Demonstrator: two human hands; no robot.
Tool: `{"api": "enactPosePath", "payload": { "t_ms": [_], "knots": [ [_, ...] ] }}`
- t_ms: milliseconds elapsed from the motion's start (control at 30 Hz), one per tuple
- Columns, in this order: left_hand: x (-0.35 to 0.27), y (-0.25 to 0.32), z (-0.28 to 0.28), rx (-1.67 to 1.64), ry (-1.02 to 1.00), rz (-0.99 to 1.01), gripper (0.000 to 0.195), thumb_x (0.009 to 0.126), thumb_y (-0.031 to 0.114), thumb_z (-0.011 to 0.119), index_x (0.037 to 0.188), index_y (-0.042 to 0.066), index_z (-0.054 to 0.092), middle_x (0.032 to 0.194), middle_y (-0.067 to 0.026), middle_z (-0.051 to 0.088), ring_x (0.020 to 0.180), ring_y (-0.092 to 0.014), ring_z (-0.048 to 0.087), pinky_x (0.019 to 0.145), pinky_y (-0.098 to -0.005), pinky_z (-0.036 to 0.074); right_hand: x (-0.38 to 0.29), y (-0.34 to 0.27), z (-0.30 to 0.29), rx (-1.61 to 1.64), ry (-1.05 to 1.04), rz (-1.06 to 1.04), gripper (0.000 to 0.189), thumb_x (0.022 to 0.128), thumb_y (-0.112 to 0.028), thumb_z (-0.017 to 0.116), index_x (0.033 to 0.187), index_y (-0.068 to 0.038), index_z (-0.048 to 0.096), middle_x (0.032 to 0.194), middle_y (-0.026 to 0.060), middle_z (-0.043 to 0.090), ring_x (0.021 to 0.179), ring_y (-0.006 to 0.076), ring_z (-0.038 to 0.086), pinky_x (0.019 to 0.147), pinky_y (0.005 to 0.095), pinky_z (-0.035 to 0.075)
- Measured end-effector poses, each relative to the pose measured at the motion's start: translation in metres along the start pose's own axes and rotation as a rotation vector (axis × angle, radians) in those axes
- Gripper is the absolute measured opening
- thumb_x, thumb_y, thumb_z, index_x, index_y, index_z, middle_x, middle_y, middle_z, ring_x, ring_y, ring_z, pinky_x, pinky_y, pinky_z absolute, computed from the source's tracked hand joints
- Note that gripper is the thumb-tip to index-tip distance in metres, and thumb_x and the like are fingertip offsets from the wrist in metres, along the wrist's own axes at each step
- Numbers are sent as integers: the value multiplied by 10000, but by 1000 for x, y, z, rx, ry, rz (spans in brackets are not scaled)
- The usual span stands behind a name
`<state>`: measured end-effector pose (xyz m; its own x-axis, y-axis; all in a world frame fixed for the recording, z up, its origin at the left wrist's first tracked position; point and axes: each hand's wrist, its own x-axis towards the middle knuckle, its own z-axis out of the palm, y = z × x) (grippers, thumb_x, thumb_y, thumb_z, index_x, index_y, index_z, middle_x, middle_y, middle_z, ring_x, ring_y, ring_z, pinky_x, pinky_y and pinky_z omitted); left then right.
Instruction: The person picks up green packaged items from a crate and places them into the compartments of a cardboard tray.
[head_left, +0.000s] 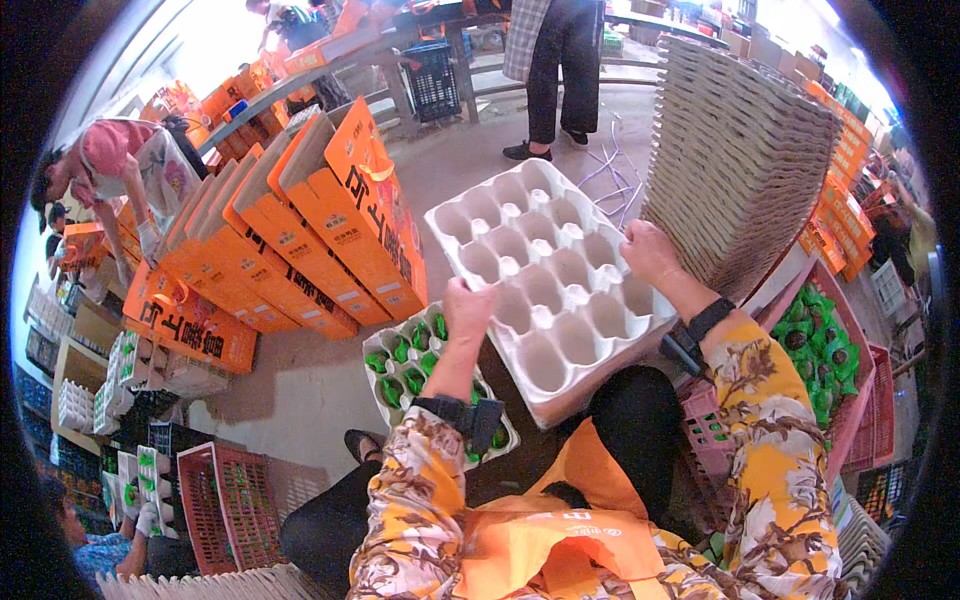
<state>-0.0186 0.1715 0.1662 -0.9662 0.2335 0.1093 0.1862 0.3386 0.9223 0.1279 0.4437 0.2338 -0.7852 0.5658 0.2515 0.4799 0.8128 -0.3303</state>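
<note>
A white moulded-pulp tray (559, 281) with empty cups lies tilted before me. My left hand (469, 306) is closed on its left edge and my right hand (651, 251) on its right edge. Below and left of it, partly behind my left forearm, sits another pulp tray (371, 346) whose cups hold items in green netting. At my right, a pink plastic crate (851, 420) holds dark round items in green mesh (817, 345). A tall stack of grey pulp trays (739, 165) rises beyond my right hand.
Orange cardboard cartons (330, 225) stand in a row on the left, with a person (124, 169) bending over them. Another person (562, 67) stands ahead near purple strapping (619, 176). A red plastic crate (232, 506) and a seated co-worker (112, 540) are at lower left.
</note>
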Motion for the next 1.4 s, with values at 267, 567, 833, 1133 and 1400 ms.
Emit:
{"api": "enactPosePath", "payload": {
  "t_ms": [267,567,833,1133,1400],
  "knots": [
    [7,30,-14,147,-33,46,417,639,234,684,919,-55,576,886,-231,633,824,-350,626,746,-394,481,-3,-13,-5,-92,-61,-5,235,789,-223,535,898,-17,559,949,194,585,946,354,558,812,443,431],
    [22,11,-20,211,-32,-48,376,649,213,645,896,-58,563,878,-261,626,844,-382,626,737,-425,481,-6,-38,-24,-74,-51,-98,262,810,-200,509,971,-2,567,1004,230,596,952,374,573,817,441,456],
    [3,32,-23,95,-20,169,298,693,202,601,845,-53,581,880,-284,614,865,-428,593,753,-470,465,-1,-22,-34,69,-116,-44,245,812,-197,518,972,-15,556,964,231,608,927,376,586,804,460,444],
    [4,60,-13,186,26,102,301,716,179,630,898,-43,539,863,-243,626,828,-381,615,725,-418,481,-1,-16,-47,131,14,-84,242,801,-224,528,910,-8,546,861,212,603,832,378,582,726,448,435],
    [10,75,-15,-269,65,114,317,688,135,665,919,-50,549,825,-176,633,757,-289,615,685,-351,483,28,-12,-63,1,-3,-120,327,788,-224,534,1013,11,555,1009,240,586,960,380,559,825,416,436]
  ]
}}
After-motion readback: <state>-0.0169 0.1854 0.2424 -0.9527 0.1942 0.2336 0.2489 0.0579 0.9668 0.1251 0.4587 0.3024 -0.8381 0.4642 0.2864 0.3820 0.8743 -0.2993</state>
